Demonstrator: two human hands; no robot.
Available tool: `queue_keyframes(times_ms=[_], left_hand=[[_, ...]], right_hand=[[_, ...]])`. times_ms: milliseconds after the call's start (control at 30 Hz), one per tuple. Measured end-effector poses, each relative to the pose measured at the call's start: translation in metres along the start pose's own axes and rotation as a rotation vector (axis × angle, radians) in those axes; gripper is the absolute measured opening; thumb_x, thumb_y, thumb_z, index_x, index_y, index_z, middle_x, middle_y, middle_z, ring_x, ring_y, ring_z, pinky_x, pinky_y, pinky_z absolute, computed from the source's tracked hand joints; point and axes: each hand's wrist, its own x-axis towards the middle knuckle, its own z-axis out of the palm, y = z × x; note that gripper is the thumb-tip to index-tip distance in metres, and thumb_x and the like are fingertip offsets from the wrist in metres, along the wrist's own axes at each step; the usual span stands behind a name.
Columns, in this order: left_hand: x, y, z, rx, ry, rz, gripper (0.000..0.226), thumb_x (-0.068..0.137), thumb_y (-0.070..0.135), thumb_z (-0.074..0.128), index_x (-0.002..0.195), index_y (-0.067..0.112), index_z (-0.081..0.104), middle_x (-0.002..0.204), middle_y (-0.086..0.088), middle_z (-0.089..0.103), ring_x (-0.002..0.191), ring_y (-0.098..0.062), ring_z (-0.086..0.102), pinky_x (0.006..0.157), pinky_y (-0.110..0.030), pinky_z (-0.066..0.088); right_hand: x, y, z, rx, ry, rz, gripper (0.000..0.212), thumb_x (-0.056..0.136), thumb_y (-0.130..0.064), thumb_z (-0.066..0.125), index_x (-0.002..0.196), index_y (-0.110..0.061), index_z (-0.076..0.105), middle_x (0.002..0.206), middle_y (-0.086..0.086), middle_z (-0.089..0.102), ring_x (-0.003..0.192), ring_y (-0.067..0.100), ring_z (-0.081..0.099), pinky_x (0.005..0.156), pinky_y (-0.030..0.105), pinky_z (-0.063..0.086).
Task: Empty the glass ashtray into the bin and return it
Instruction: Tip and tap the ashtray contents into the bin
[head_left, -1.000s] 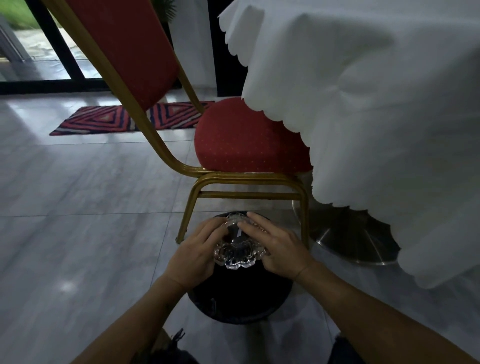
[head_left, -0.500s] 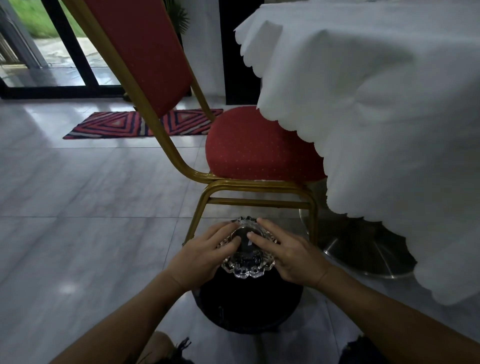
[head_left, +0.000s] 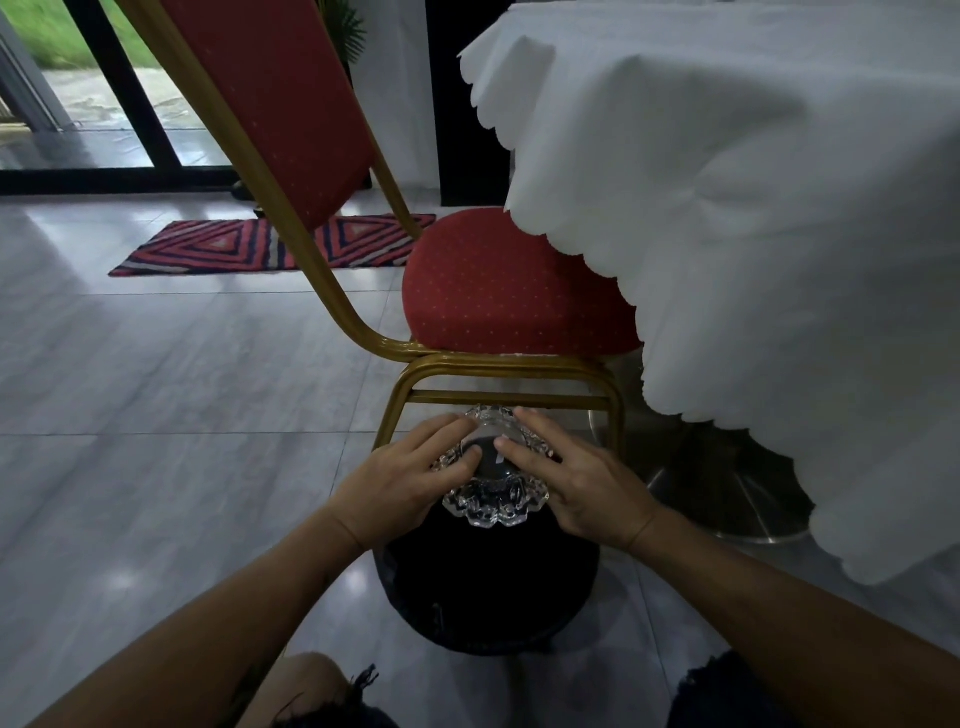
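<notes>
The glass ashtray (head_left: 496, 501), clear with a scalloped rim, is turned bottom-up and tilted over the black bin (head_left: 488, 592) on the floor. My left hand (head_left: 402, 480) grips its left side and my right hand (head_left: 576, 483) its right side, fingertips pressed on the base. The bin's inside is dark and I cannot see its contents.
A red chair with a gold frame (head_left: 498, 374) stands just behind the bin. A table under a white scalloped cloth (head_left: 753, 208) hangs over the right, its metal foot (head_left: 727, 493) beside the bin. A striped rug (head_left: 249, 247) lies on the grey tile floor.
The ashtray stays upside down over the bin in both hands. My view has tipped slightly upward, showing more of the chair back and the tabletop cloth.
</notes>
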Motion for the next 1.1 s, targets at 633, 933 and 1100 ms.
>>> queue_keyframes(times_ms=[633,933,1100], left_hand=[[-0.015,0.023,-0.011,-0.39,0.053,-0.29,0.05,0.087,0.014,0.057,0.137,0.015,0.048,0.138,-0.006,0.055,0.12,-0.016,0.056,0.103,-0.018,0.044],[-0.012,0.051,0.003,-0.723,0.218,-0.783,0.052,0.097,0.004,0.055,0.138,0.035,0.047,0.082,0.01,0.07,0.069,-0.008,0.064,0.058,-0.016,0.05],[-0.014,0.052,0.017,-0.81,0.122,-1.054,0.039,0.101,0.015,0.05,0.137,0.029,0.055,0.088,0.008,0.067,0.071,-0.002,0.06,0.067,-0.018,0.054]], right_hand=[[-0.001,-0.024,-0.014,0.358,-0.044,0.258,0.078,0.083,-0.012,0.058,0.154,-0.026,0.03,0.156,0.002,0.039,0.138,0.02,0.043,0.108,0.045,0.045],[-0.004,-0.034,0.004,0.767,-0.035,0.632,0.065,0.092,-0.017,0.057,0.146,-0.046,0.036,0.138,0.003,0.059,0.125,0.018,0.056,0.105,0.048,0.048],[0.0,-0.034,0.017,0.791,-0.087,0.653,0.064,0.097,-0.017,0.053,0.147,-0.051,0.032,0.149,-0.01,0.045,0.121,0.008,0.056,0.101,0.038,0.05]])
